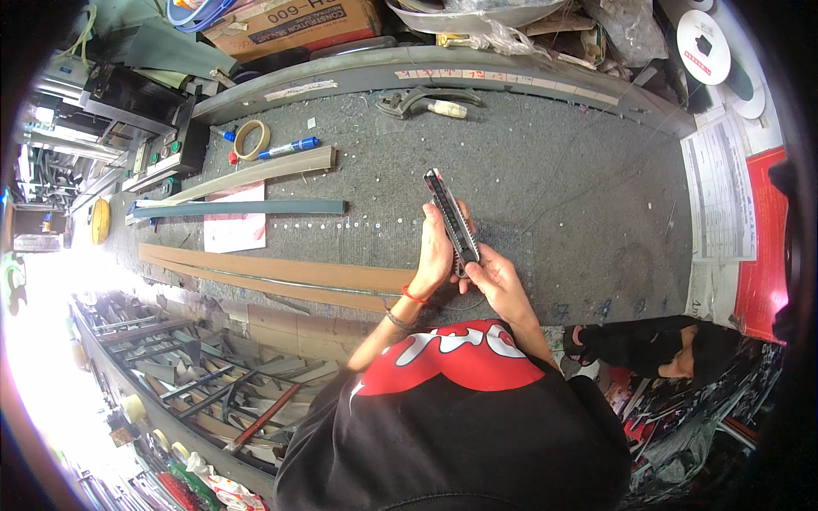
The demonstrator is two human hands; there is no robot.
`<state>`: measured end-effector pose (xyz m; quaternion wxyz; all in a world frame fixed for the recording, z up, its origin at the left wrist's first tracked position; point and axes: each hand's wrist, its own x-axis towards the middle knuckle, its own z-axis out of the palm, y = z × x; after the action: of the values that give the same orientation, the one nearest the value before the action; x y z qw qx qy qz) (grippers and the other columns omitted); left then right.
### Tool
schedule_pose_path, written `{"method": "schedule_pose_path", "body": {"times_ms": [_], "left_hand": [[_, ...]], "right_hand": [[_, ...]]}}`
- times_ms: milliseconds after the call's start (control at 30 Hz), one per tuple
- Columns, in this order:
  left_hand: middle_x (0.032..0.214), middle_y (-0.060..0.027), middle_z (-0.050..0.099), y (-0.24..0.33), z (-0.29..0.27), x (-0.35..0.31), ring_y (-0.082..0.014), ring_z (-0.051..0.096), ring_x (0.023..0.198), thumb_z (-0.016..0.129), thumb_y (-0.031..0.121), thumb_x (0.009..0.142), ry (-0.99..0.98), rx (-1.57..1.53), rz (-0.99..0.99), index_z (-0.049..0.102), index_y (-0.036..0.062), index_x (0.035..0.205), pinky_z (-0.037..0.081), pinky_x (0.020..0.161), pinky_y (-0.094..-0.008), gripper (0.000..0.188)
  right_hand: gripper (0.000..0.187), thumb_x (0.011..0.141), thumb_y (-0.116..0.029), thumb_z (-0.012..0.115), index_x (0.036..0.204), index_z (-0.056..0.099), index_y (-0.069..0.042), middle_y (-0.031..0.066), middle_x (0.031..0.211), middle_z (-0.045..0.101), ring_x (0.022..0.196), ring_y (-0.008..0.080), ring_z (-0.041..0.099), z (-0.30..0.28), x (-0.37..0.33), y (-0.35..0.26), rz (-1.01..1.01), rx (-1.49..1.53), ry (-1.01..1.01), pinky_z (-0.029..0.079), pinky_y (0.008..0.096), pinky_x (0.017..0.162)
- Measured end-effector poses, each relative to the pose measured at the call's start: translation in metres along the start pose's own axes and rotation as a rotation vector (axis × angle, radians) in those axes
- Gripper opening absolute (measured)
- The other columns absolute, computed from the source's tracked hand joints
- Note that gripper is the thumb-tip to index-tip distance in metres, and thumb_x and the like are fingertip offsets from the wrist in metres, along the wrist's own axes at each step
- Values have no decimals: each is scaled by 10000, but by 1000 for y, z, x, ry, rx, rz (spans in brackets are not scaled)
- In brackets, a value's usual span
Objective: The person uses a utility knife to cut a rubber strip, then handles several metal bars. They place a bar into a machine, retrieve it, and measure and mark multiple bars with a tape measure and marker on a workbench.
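A snap-off utility knife (453, 220), dark with a silvery, ridged edge, is held at a slant above the grey worktable (562, 196). My left hand (434, 255) wraps round its left side, thumb up along the handle and fingertips showing behind it. My right hand (497, 285) grips the lower end, with the thumb pressed on it. Whether any blade sticks out at the upper end cannot be made out. Left of my hands lie long brown strips (281, 274); a thin rod runs along them toward my left wrist.
On the table's left are a dark grey profile (281, 207), a beige profile (281, 166), a tape roll (250, 140) and a blue marker (290, 147). A curved tool (417, 100) lies near the raised back rail (358, 78). Scrap pieces fill a bin (183, 426) at lower left.
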<state>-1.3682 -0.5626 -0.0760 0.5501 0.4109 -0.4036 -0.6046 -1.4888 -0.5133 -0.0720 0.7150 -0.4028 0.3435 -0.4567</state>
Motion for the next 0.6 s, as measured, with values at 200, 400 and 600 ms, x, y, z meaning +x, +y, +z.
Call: {"method": "schedule_pose_path", "body": {"times_ms": [200,400,600], "left_hand": [[741,-27,447,-1,4,0,-143,512,639,183,740,856,16,-127,-59,415,83,834,424,519,-256,697],[717,-22,424,-1,-2,-1,-152,504,628,170,734,867,-27,-100,-112,412,85,793,416,514,-258,697],[720,-20,429,1,2,5,-155,485,585,172,716,884,96,-195,-144,406,93,767,395,487,-254,676]], "right_hand": [[263,944,-154,544,1107,530,52,80,844,607,671,104,566,4,-2,0,-1,-19,45,464,224,627],[292,943,-134,539,1149,511,70,88,891,610,746,131,601,7,-5,-2,25,20,24,496,251,675],[326,940,-94,528,1210,480,82,91,935,607,802,132,600,5,-3,-6,35,41,-2,503,259,707]]}}
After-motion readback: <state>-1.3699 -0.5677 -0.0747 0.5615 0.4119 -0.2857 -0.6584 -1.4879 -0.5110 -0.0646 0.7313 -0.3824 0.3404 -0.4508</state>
